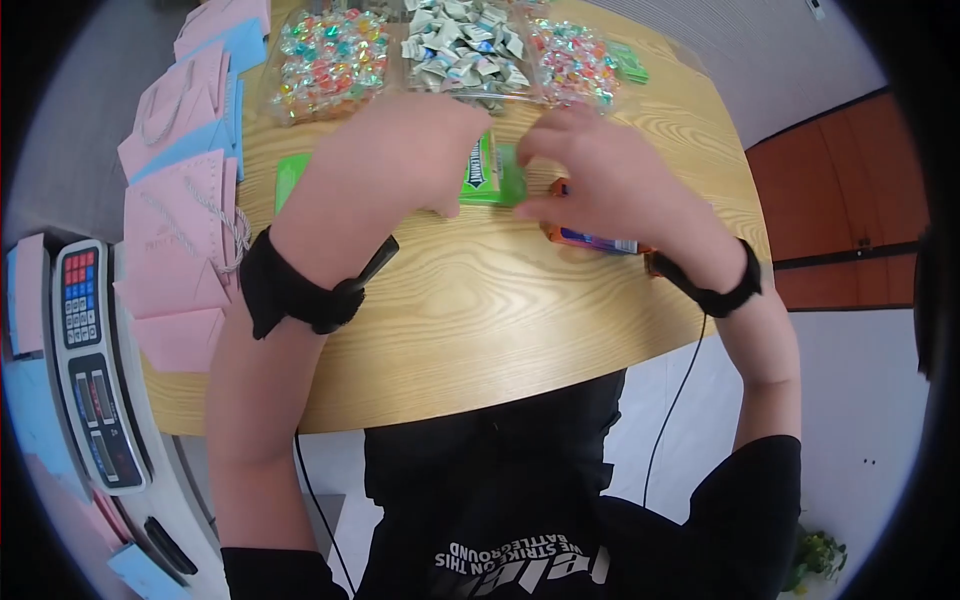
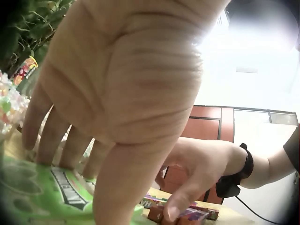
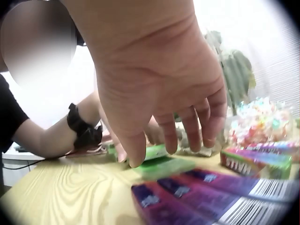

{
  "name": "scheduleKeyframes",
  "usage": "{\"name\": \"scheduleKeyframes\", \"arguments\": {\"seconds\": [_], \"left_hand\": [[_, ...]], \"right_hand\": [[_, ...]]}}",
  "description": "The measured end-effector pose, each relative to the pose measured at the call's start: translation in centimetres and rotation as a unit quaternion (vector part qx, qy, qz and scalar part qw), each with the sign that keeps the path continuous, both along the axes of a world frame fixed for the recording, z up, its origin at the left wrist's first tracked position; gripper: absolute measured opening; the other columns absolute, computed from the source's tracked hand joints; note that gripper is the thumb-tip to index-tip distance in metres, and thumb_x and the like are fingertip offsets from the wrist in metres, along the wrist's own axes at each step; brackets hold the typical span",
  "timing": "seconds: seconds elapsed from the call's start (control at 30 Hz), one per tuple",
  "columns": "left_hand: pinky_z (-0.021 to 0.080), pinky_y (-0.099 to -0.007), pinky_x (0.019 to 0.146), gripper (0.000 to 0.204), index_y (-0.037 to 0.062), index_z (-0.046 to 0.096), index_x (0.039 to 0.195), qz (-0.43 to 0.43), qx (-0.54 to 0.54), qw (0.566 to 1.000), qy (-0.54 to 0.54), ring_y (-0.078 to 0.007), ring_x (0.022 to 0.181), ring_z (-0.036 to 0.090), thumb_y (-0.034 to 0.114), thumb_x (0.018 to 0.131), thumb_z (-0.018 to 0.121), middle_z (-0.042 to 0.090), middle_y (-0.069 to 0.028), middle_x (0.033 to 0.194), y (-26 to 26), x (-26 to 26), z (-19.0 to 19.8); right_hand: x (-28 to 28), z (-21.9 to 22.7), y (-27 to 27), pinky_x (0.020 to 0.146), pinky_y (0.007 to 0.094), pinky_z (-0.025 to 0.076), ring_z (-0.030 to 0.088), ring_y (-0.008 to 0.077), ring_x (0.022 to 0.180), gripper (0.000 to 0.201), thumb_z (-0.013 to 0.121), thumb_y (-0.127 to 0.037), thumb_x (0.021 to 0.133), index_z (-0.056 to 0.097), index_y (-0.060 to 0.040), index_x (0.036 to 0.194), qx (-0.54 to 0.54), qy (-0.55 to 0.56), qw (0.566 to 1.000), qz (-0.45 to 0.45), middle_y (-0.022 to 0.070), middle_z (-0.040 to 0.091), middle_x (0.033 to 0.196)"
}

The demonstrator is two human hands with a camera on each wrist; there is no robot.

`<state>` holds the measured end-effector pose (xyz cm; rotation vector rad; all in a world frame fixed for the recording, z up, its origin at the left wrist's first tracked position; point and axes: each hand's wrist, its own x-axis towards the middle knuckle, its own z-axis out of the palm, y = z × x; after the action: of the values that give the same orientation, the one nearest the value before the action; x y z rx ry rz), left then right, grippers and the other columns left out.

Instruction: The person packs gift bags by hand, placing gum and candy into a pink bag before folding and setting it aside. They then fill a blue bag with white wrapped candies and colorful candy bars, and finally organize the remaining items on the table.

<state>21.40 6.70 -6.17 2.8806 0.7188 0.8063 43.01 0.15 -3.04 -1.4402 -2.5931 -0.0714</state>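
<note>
The left hand [image 1: 400, 160] is over a green gum pack [image 1: 480, 170], thumb at its near edge and fingers toward the far side. In the left wrist view, this hand [image 2: 126, 93] spans the green pack [image 2: 47, 192] between thumb and fingers. The right hand [image 1: 610, 180], thumb and fingers spread, hovers by the pack's right end, above a flat green piece [image 1: 512, 180]. The right wrist view shows that hand [image 3: 164, 84] holding nothing, with the green piece [image 3: 164, 167] beneath and purple packs [image 3: 183, 201] nearer.
Clear trays of wrapped candies [image 1: 330, 60] and small sachets [image 1: 465, 50] stand along the far side. Pink bags [image 1: 175, 220] and a scale [image 1: 95, 370] are at left. Another green item [image 1: 290, 178] lies left of the left forearm; orange-and-purple packs [image 1: 590, 240] lie below the right hand.
</note>
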Motion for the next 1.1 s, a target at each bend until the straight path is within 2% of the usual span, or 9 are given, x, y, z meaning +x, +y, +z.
{"name": "scheduleKeyframes", "arguments": {"seconds": [0.07, 0.27, 0.4, 0.47, 0.6, 0.67, 0.77, 0.87, 1.1], "left_hand": [[0.052, -0.0416, 0.09, 0.069, 0.0099, 0.057, 0.128, 0.09, -0.154, 0.957, 0.227, -0.0327, 0.11, 0.061, 0.018, 0.063, 0.082, 0.064, -0.0162, 0.115, -0.3, 1.4, 2.1], [0.055, -0.0426, 0.083, 0.065, 0.0075, 0.058, 0.126, 0.118, -0.152, 0.948, 0.253, -0.0351, 0.099, 0.065, 0.013, 0.062, 0.075, 0.067, -0.0173, 0.105, 0.3, 1.1, 2.5], [0.056, -0.0415, 0.081, 0.067, 0.0071, 0.057, 0.127, 0.136, -0.156, 0.948, 0.241, -0.0344, 0.097, 0.066, 0.012, 0.062, 0.075, 0.067, -0.0184, 0.106, 0.2, 1.0, 3.1], [0.056, -0.0412, 0.079, 0.066, 0.0061, 0.057, 0.126, 0.148, -0.22, 0.934, 0.241, -0.0337, 0.094, 0.067, 0.012, 0.063, 0.075, 0.067, -0.0181, 0.104, 0.2, 0.9, 4.2], [0.056, -0.0411, 0.079, 0.063, 0.0053, 0.057, 0.123, 0.148, -0.195, 0.932, 0.267, -0.0325, 0.093, 0.067, 0.012, 0.063, 0.075, 0.068, -0.0172, 0.102, -0.3, 1.0, 4.3], [0.057, -0.0409, 0.073, 0.037, 0.0051, 0.068, 0.1, 0.135, -0.157, 0.943, 0.259, -0.0322, 0.088, 0.068, 0.011, 0.064, 0.073, 0.07, -0.0143, 0.093, -0.4, 1.1, 3.7], [0.057, -0.0402, 0.073, 0.034, 0.0051, 0.069, 0.097, 0.132, -0.139, 0.948, 0.254, -0.0314, 0.087, 0.069, 0.01, 0.064, 0.072, 0.071, -0.0147, 0.094, -0.6, 1.2, 3.5], [0.057, -0.0396, 0.073, 0.029, 0.0046, 0.071, 0.093, 0.134, -0.139, 0.939, 0.284, -0.0309, 0.086, 0.07, 0.01, 0.064, 0.072, 0.071, -0.0145, 0.092, -0.3, 1.5, 3.3], [0.057, -0.0387, 0.073, 0.028, 0.004, 0.072, 0.091, 0.136, -0.127, 0.936, 0.3, -0.0295, 0.083, 0.07, 0.009, 0.063, 0.073, 0.072, -0.0132, 0.089, -0.5, 1.6, 3.3]], "right_hand": [[-0.5, -1.8, 0.1, 0.076, 0.0411, 0.052, 0.064, 0.0294, 0.086, 0.033, 0.075, -0.032, 0.078, 0.065, -0.0069, 0.097, 0.026, -0.01, 0.999, 0.028, 0.0085, 0.064, 0.085], [0.1, -1.0, 1.1, 0.078, 0.0433, 0.051, 0.064, 0.0324, 0.086, 0.042, 0.071, -0.033, 0.078, 0.059, -0.0057, 0.108, -0.065, -0.033, 0.997, 0.036, 0.0124, 0.065, 0.083], [1.8, -0.6, 1.2, 0.076, 0.0431, 0.05, 0.062, 0.0335, 0.083, 0.03, 0.061, -0.024, 0.083, 0.059, -0.0061, 0.107, -0.118, -0.021, 0.992, 0.043, 0.0153, 0.062, 0.082], [2.2, -0.4, 1.5, 0.075, 0.0435, 0.049, 0.062, 0.0346, 0.081, 0.028, 0.057, -0.022, 0.086, 0.059, -0.005, 0.107, -0.132, -0.014, 0.99, 0.049, 0.0168, 0.062, 0.081], [2.9, -0.4, 2.1, 0.071, 0.0426, 0.049, 0.061, 0.037, 0.079, 0.027, 0.046, -0.018, 0.095, 0.056, -0.0027, 0.115, -0.204, 0.069, 0.977, -0.006, 0.0213, 0.061, 0.083], [2.7, -1.0, 2.1, 0.073, 0.0428, 0.05, 0.062, 0.0371, 0.082, 0.032, 0.049, -0.019, 0.096, 0.056, -0.0049, 0.123, -0.141, 0.073, 0.986, -0.057, 0.0205, 0.063, 0.09], [2.3, -1.4, 1.9, 0.08, 0.042, 0.052, 0.063, 0.0367, 0.09, 0.036, 0.053, -0.02, 0.095, 0.055, -0.0071, 0.129, -0.06, 0.049, 0.996, -0.053, 0.0182, 0.064, 0.104], [2.2, -2.1, 1.6, 0.078, 0.0435, 0.053, 0.064, 0.0338, 0.092, 0.037, 0.061, -0.025, 0.09, 0.058, -0.0111, 0.124, 0.024, 0.029, 0.999, -0.039, 0.0124, 0.065, 0.105], [1.6, -2.6, 0.8, 0.095, 0.0407, 0.047, 0.051, 0.0298, 0.118, 0.051, 0.07, -0.031, 0.083, 0.057, -0.0136, 0.13, 0.005, -0.056, 0.998, -0.032, 0.0097, 0.057, 0.124]]}}
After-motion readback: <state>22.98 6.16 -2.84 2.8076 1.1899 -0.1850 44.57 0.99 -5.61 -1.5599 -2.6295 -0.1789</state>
